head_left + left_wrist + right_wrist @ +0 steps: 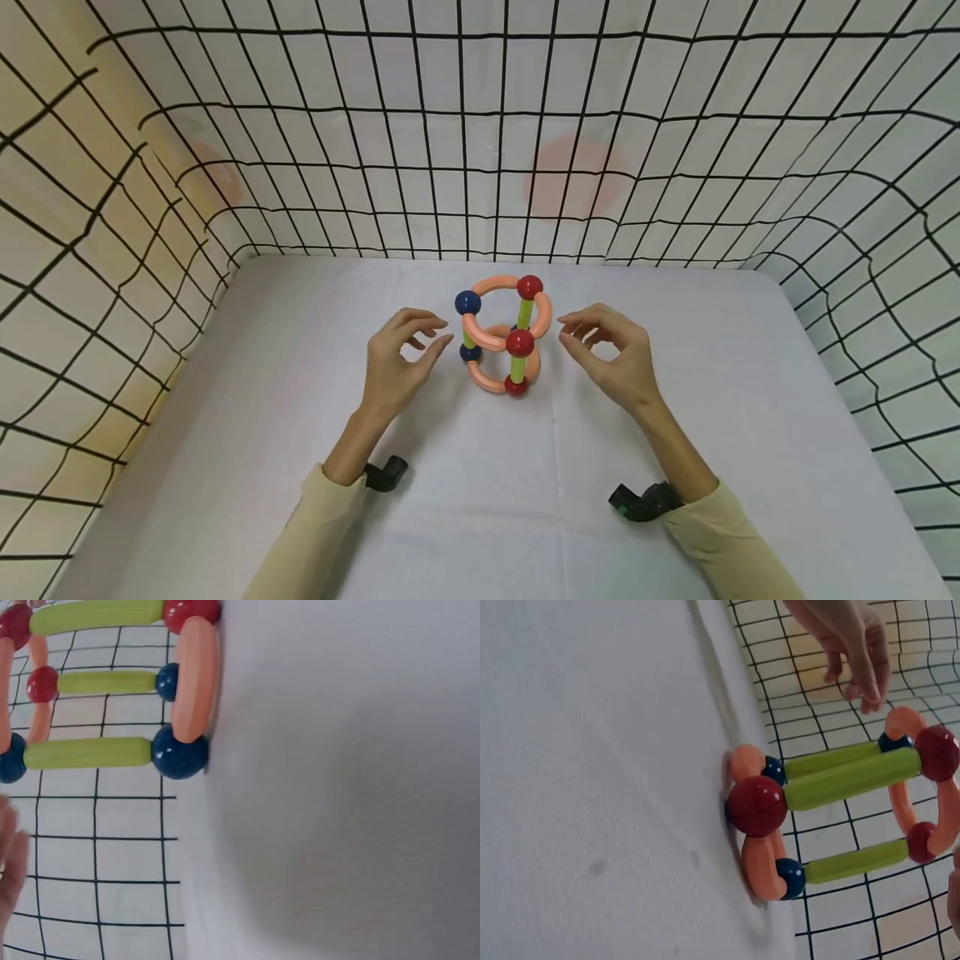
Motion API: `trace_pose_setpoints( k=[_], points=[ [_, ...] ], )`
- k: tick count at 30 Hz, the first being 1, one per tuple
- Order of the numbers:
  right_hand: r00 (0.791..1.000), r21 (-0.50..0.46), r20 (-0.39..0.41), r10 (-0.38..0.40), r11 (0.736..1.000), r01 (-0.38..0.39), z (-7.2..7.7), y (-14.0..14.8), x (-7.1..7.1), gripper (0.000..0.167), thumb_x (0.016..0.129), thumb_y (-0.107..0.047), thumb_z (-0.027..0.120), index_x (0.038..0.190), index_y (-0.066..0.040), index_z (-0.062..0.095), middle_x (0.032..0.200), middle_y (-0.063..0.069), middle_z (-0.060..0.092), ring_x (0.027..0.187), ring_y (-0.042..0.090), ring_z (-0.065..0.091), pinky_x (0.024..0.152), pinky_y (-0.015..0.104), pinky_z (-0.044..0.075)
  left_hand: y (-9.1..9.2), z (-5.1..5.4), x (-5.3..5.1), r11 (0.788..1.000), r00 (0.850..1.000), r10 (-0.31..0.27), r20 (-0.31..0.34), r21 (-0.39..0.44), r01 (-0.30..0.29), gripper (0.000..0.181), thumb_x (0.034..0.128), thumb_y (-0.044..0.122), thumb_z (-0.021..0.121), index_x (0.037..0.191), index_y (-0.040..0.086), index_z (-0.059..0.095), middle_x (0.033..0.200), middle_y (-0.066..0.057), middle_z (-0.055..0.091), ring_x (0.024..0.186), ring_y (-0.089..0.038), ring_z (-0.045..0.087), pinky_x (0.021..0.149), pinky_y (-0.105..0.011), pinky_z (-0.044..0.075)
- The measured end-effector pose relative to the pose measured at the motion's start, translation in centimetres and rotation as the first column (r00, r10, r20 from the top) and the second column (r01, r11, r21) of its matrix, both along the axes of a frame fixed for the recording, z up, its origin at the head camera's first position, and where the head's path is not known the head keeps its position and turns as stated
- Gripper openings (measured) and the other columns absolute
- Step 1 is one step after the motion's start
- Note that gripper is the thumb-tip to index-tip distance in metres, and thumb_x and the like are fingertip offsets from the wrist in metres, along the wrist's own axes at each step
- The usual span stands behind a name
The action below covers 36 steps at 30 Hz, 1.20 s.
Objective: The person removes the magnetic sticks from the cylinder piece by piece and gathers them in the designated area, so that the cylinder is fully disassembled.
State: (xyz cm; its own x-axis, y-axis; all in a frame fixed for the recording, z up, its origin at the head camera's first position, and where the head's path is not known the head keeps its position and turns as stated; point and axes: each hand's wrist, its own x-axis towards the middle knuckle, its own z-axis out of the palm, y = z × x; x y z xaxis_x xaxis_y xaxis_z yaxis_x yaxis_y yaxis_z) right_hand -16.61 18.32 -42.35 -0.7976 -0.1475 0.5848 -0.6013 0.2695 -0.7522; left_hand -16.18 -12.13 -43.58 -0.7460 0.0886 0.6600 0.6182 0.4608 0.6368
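A built frame of balls and rods stands upright on the white table, with curved orange pieces (485, 332) forming a ring above and another below. Green rods (90, 753) (855, 778) join the two rings at red balls (520, 343) and blue balls (468, 302). Just left of the frame, the left hand (397, 358) is held with fingers bent loosely, a gap between thumb and fingertips, touching nothing. On the other side the right hand (617, 354) hovers in much the same pose, apart from the frame and holding nothing.
A black wire grid (502, 108) rises behind and at both sides of the white table (480, 517). Dark wrist cameras (387, 473) (643, 502) are strapped at both sleeve ends. Pale walls show behind the grid.
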Motion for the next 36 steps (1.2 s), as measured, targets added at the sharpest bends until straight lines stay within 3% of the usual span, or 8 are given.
trace_pose_setpoints(
  k=[3, 6, 12, 22, 31, 33, 36],
  points=[
    [0.998, 0.008, -0.067, -0.004, 1.000, 0.005, 0.4, -0.4, 0.1, 0.040, 0.077, 0.010, 0.082, 0.114, -0.002, 0.075, 0.107, 0.014, 0.073, 0.107, 0.010, 0.061, 0.094, 0.020, 0.049, 0.3, 0.5, 0.3, 1.000, 0.997, 0.007, -0.083, 0.030, -0.004, 0.022, 0.0844, 0.001, 0.083, 0.106, 0.003, 0.078, 0.109, -0.014, 0.071, 0.101, -0.028, 0.064, 0.084, -0.031, 0.052],
    [0.991, 0.044, -0.129, 0.036, 0.999, -0.031, 0.6, -0.9, 0.2, 0.050, 0.074, 0.007, 0.084, 0.122, -0.003, 0.074, 0.122, 0.015, 0.072, 0.123, 0.019, 0.056, 0.108, 0.029, 0.041, 0.9, 0.8, 0.5, 0.999, 0.988, -0.039, -0.151, -0.006, 0.039, 0.034, 0.0813, 0.002, 0.085, 0.114, 0.003, 0.076, 0.120, -0.016, 0.068, 0.115, -0.031, 0.060, 0.096, -0.036, 0.046],
    [0.979, 0.164, -0.171, 0.113, 0.983, -0.085, 0.5, -2.0, 0.3, 0.061, 0.073, 0.000, 0.088, 0.131, -0.005, 0.071, 0.135, 0.015, 0.069, 0.137, 0.033, 0.050, 0.113, 0.041, 0.032, 2.7, 1.3, 0.8, 0.987, 0.971, -0.134, -0.199, -0.117, 0.112, 0.048, 0.0763, 0.005, 0.091, 0.122, 0.004, 0.075, 0.132, -0.016, 0.068, 0.122, -0.029, 0.062, 0.107, -0.044, 0.043],
    [0.976, 0.228, -0.173, 0.130, 0.970, -0.088, 0.0, -3.1, 0.1, 0.059, 0.071, -0.001, 0.093, 0.127, -0.007, 0.074, 0.125, 0.012, 0.074, 0.137, 0.035, 0.050, 0.113, 0.054, 0.033, 4.0, 0.9, 0.3, 0.978, 0.971, -0.141, -0.193, -0.178, 0.107, 0.043, 0.0745, 0.004, 0.091, 0.116, 0.007, 0.080, 0.119, -0.011, 0.077, 0.119, -0.026, 0.068, 0.111, -0.054, 0.042],
    [0.972, 0.265, -0.194, 0.130, 0.961, -0.075, 0.1, -3.2, -0.1, 0.056, 0.069, -0.001, 0.094, 0.122, -0.008, 0.077, 0.117, 0.011, 0.076, 0.133, 0.033, 0.051, 0.113, 0.050, 0.032, 4.1, 0.9, 0.2, 0.974, 0.970, -0.147, -0.193, -0.197, 0.109, 0.036, 0.0777, 0.004, 0.089, 0.112, 0.009, 0.081, 0.108, -0.008, 0.080, 0.116, -0.027, 0.070, 0.111, -0.056, 0.041],
    [0.970, 0.266, -0.203, 0.135, 0.961, -0.078, 0.1, -3.1, -0.2, 0.054, 0.070, -0.002, 0.094, 0.120, -0.007, 0.077, 0.115, 0.012, 0.076, 0.131, 0.033, 0.051, 0.112, 0.049, 0.032, 4.2, 0.9, 0.2, 0.973, 0.968, -0.149, -0.202, -0.206, 0.106, 0.034, 0.0777, 0.005, 0.089, 0.111, 0.009, 0.082, 0.106, -0.008, 0.081, 0.113, -0.026, 0.071, 0.110, -0.056, 0.041],
    [0.968, 0.262, -0.207, 0.144, 0.961, -0.087, 0.1, -3.1, -0.3, 0.043, 0.080, -0.017, 0.091, 0.120, -0.007, 0.078, 0.114, 0.012, 0.076, 0.129, 0.032, 0.053, 0.111, 0.048, 0.033, 4.2, 0.9, 0.1, 0.973, 0.966, -0.149, -0.212, -0.207, 0.105, 0.033, 0.0770, 0.005, 0.089, 0.109, 0.009, 0.083, 0.103, -0.007, 0.081, 0.109, -0.025, 0.071, 0.110, -0.054, 0.042]
  ],
)
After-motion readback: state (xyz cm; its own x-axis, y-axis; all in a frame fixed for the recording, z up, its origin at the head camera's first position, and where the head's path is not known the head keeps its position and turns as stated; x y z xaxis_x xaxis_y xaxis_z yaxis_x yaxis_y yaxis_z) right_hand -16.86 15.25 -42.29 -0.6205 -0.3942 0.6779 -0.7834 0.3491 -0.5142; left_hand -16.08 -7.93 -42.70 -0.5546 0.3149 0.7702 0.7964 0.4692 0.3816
